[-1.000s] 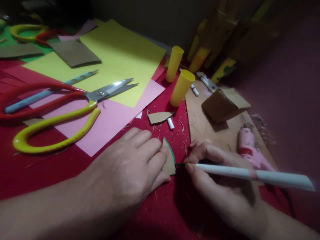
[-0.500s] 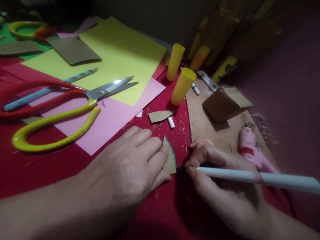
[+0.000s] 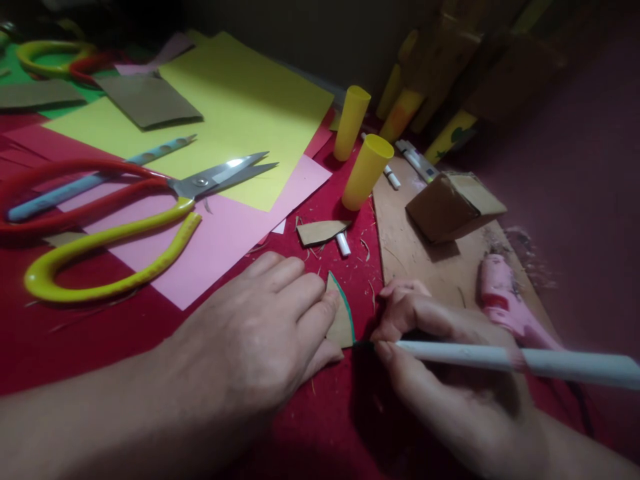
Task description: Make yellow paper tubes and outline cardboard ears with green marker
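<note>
My left hand point(image 3: 270, 320) presses a small pointed cardboard piece point(image 3: 342, 323) onto the red surface, its fingers together and covering the piece's left part. A green line runs down the curved right edge of the piece. Pinched in my right hand point(image 3: 445, 373) is a white marker point(image 3: 460, 355), its dark tip touching or very near the lower right corner of the cardboard. Just beyond my fingers lie another cardboard offcut point(image 3: 320, 233) and a small white marker cap point(image 3: 343, 244).
Red-and-yellow scissors point(image 3: 200, 183) and a blue pencil point(image 3: 65, 197) lie left on yellow paper point(image 3: 225, 100) and pink paper point(image 3: 185, 267). Yellow tubes point(image 3: 367, 173) stand behind. A cardboard box point(image 3: 445, 207) and a pink glue gun point(image 3: 500, 287) are at right.
The marker's tip has shifted very slightly down and right along the cardboard's lower right corner. My left hand has stayed in place.
</note>
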`<state>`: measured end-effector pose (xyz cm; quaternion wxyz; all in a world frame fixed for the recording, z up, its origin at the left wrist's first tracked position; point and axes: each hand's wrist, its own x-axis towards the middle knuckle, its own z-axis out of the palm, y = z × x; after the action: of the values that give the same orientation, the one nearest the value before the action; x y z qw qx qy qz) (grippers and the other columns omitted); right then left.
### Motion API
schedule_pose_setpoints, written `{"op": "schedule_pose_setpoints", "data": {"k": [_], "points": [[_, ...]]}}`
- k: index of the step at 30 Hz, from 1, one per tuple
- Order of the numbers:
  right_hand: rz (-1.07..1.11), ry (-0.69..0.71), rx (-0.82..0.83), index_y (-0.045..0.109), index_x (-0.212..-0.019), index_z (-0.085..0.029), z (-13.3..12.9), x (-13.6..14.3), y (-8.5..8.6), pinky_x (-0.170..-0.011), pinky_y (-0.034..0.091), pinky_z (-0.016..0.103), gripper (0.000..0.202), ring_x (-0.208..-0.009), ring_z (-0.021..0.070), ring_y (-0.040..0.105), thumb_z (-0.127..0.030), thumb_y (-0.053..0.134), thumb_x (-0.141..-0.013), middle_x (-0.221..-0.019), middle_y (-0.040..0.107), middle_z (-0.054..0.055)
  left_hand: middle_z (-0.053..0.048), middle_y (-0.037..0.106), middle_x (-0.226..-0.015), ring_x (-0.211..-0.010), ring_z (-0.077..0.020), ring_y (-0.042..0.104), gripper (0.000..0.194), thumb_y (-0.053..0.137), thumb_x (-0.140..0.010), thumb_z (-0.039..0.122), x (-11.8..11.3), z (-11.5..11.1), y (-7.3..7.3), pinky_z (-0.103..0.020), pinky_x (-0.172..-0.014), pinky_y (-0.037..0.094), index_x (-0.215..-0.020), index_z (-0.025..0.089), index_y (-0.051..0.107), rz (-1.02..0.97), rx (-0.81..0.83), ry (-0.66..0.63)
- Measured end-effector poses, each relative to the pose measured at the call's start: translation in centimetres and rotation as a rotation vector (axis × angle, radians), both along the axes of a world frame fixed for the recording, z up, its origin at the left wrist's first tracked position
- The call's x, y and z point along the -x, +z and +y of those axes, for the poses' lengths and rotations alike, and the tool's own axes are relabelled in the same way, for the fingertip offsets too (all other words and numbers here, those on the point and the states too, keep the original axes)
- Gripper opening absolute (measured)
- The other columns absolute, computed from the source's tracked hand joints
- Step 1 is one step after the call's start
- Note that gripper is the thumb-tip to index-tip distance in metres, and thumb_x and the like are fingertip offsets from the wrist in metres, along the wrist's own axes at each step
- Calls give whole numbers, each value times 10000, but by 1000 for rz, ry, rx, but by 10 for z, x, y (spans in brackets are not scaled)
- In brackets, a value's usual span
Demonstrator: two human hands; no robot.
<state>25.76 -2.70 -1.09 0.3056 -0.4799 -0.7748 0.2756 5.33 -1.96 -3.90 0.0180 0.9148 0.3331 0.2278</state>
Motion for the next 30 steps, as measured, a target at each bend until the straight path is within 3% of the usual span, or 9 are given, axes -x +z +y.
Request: {"op": "schedule_pose_setpoints", "data": {"k": [3,8,16,22,30], "points": [[59,-14,29,557,-585,-204,0,-1,2,-608,494,309,214,-511,119,531,-71,563,-752,-520,551,-33,-86,587,-774,-726,-226,484,333,446,-1022,244,-1,1,0,-357,-635,406,-903,89,716,9,5,8],[215,-156,169,551,-629,-224,-3,-4,2,-383,336,207,181,-462,103,506,-125,606,-770,-571,550,-28,-89,609,-775,-726,-234,504,331,452,-1016,246,-2,2,-2,-365,-640,429,-920,83,724,-12,-40,9],[348,-205,319,582,-773,-217,0,3,-2,-360,358,171,72,-394,80,475,-196,629,-823,-541,543,-64,-95,627,-797,-747,-262,538,341,420,-1019,224,-2,0,3,-407,-661,469,-932,77,715,-42,-30,2],[267,-209,174,585,-765,-205,6,8,-7,-482,451,173,87,-528,91,572,-183,639,-829,-630,612,-43,-102,632,-813,-755,-249,523,314,432,-1016,205,-4,0,0,-381,-661,460,-1003,60,710,-33,6,8],[183,-164,153,623,-786,-210,10,11,-12,-546,494,161,97,-589,91,637,-177,637,-876,-667,675,-44,-112,652,-852,-771,-250,529,314,422,-1017,184,-1,-3,3,-387,-675,455,-1022,64,713,-58,10,16]]}}
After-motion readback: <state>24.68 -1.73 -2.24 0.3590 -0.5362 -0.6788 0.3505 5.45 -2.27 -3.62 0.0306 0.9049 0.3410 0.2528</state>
